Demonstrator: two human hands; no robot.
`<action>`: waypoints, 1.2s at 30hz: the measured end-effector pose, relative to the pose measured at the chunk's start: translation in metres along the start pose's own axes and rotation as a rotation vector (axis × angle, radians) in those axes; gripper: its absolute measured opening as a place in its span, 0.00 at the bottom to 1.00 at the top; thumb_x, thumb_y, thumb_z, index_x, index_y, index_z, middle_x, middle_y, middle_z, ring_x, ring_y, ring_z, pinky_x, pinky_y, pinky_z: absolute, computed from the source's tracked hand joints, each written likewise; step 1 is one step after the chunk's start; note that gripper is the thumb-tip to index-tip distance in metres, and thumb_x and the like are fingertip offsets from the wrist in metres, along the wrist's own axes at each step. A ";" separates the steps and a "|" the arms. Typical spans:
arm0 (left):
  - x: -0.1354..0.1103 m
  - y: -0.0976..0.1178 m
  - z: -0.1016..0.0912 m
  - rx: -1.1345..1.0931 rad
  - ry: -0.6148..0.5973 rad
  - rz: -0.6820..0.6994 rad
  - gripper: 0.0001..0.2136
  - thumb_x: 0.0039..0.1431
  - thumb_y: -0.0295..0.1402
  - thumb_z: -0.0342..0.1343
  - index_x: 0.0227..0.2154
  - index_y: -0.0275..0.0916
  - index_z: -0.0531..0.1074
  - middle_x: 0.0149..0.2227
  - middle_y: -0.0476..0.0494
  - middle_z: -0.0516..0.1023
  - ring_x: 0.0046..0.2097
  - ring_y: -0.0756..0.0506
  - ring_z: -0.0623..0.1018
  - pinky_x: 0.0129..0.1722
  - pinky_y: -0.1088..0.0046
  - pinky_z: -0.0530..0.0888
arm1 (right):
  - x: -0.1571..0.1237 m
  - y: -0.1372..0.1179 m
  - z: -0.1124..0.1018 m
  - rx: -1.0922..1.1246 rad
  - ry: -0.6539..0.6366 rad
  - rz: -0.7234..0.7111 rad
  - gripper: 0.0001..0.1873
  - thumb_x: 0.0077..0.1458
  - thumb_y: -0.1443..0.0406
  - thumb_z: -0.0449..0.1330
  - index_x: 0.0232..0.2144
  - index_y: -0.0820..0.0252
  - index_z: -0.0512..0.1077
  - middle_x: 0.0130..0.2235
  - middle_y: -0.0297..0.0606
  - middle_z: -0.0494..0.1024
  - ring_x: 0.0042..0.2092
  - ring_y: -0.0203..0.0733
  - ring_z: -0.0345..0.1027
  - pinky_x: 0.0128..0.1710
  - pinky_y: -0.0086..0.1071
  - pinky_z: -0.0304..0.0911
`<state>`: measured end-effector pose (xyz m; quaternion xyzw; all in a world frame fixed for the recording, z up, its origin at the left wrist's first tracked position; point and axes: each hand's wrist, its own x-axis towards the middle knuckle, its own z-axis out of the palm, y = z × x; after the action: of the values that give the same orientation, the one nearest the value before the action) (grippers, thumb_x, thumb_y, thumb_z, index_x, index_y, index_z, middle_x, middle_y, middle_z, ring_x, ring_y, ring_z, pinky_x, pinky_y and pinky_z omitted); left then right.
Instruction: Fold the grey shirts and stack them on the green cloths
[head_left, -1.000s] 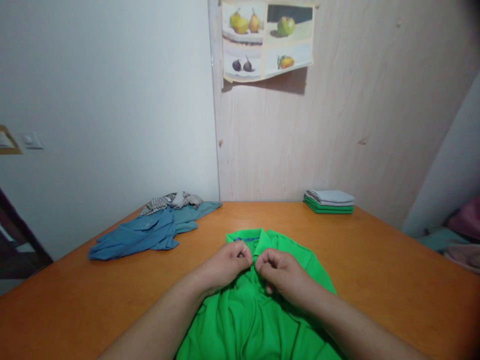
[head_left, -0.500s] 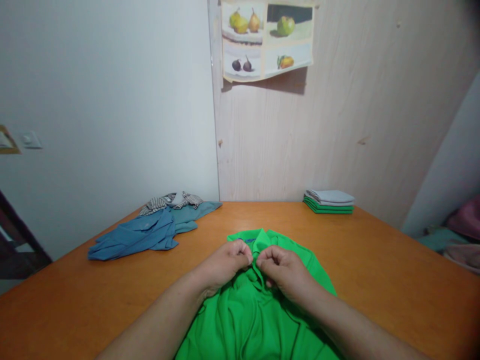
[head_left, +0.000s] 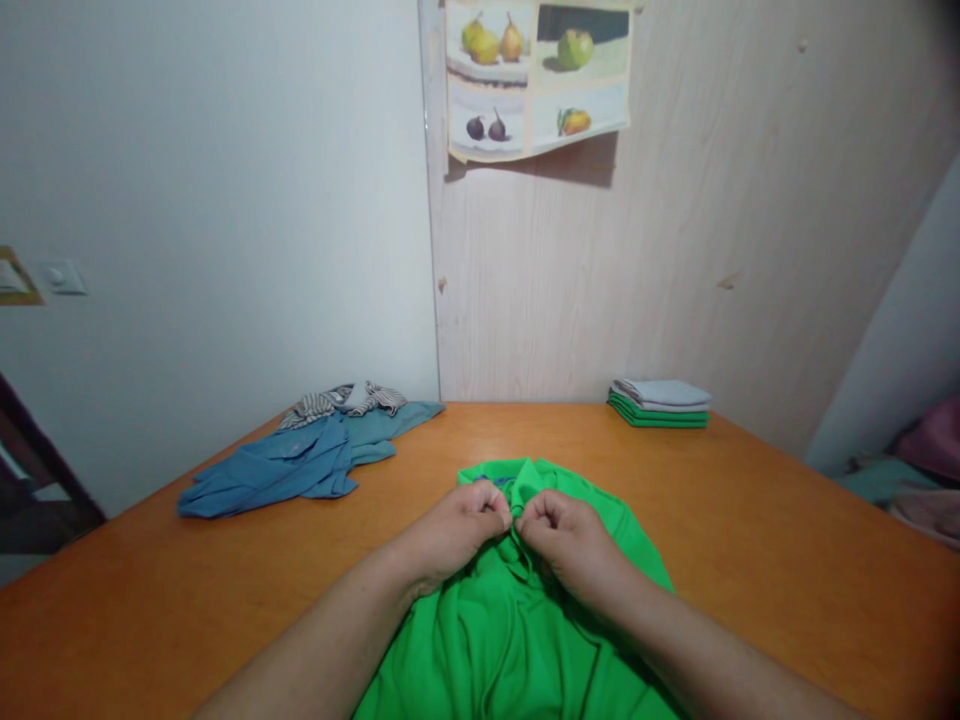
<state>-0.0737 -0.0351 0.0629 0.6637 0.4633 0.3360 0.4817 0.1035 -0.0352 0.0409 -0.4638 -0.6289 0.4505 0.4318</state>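
Observation:
A bright green polo shirt (head_left: pixel 495 640) lies on the orange wooden table (head_left: pixel 787 560) right in front of me, collar pointing away. My left hand (head_left: pixel 457 525) and my right hand (head_left: pixel 562 535) sit side by side just below the collar. Both are closed in a pinch on the shirt's front placket, fingertips almost touching each other. The fabric bunches up between and under them. My forearms cover part of the shirt's body.
A crumpled blue shirt (head_left: pixel 292 465) with a striped garment (head_left: pixel 341 400) behind it lies at the table's far left. A neat stack of folded clothes (head_left: pixel 660 402), grey on green, sits at the far right by the wooden wall. A fruit poster (head_left: pixel 536 75) hangs above.
Both hands have crept slightly away from me along the placket toward the collar and moved closer together. The collar is a bit more covered than before.

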 end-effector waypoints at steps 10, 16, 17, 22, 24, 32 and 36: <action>-0.002 0.001 0.001 0.141 -0.023 0.103 0.06 0.55 0.36 0.53 0.31 0.38 0.68 0.27 0.54 0.62 0.30 0.50 0.62 0.28 0.74 0.58 | 0.001 0.002 0.002 0.136 -0.021 0.127 0.09 0.45 0.59 0.60 0.23 0.58 0.67 0.17 0.25 0.66 0.17 0.29 0.58 0.19 0.25 0.48; 0.002 -0.005 0.005 0.255 0.011 0.211 0.04 0.55 0.32 0.52 0.29 0.38 0.69 0.27 0.53 0.66 0.31 0.49 0.65 0.29 0.75 0.60 | 0.002 0.004 -0.002 0.259 -0.084 0.183 0.14 0.52 0.55 0.58 0.26 0.60 0.69 0.23 0.32 0.75 0.19 0.30 0.65 0.18 0.24 0.52; 0.002 -0.005 0.006 0.249 0.009 0.221 0.04 0.55 0.31 0.52 0.28 0.38 0.68 0.27 0.52 0.66 0.31 0.50 0.65 0.29 0.75 0.60 | 0.002 0.004 -0.003 0.266 -0.094 0.182 0.16 0.53 0.53 0.58 0.26 0.61 0.70 0.23 0.32 0.75 0.20 0.30 0.65 0.18 0.24 0.52; 0.004 -0.007 0.004 0.171 0.024 0.212 0.05 0.54 0.32 0.53 0.28 0.37 0.70 0.28 0.51 0.69 0.31 0.49 0.67 0.31 0.75 0.63 | 0.005 0.006 -0.004 0.271 -0.090 0.175 0.16 0.52 0.53 0.62 0.27 0.60 0.70 0.22 0.29 0.73 0.18 0.29 0.63 0.18 0.24 0.51; 0.005 -0.008 0.003 0.143 0.061 0.182 0.05 0.54 0.32 0.53 0.30 0.37 0.71 0.28 0.51 0.69 0.31 0.49 0.67 0.30 0.75 0.63 | 0.006 0.006 -0.005 0.268 -0.058 0.169 0.14 0.51 0.55 0.61 0.27 0.60 0.70 0.22 0.29 0.73 0.18 0.29 0.62 0.18 0.24 0.51; 0.013 -0.018 -0.004 0.152 0.217 0.186 0.06 0.55 0.31 0.52 0.34 0.38 0.70 0.29 0.51 0.70 0.31 0.49 0.69 0.30 0.75 0.65 | 0.008 0.005 -0.016 0.244 0.062 0.107 0.09 0.51 0.59 0.58 0.27 0.59 0.68 0.22 0.27 0.70 0.20 0.29 0.60 0.21 0.25 0.52; 0.014 -0.025 -0.013 0.511 0.317 0.239 0.08 0.56 0.31 0.54 0.39 0.40 0.71 0.36 0.46 0.73 0.38 0.45 0.73 0.38 0.71 0.69 | 0.019 0.016 -0.025 0.152 0.089 0.083 0.12 0.53 0.56 0.57 0.30 0.58 0.68 0.23 0.27 0.68 0.21 0.31 0.60 0.22 0.27 0.53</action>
<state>-0.0875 -0.0147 0.0429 0.7521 0.5207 0.3624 0.1784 0.1265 -0.0102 0.0332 -0.4749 -0.5532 0.4935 0.4742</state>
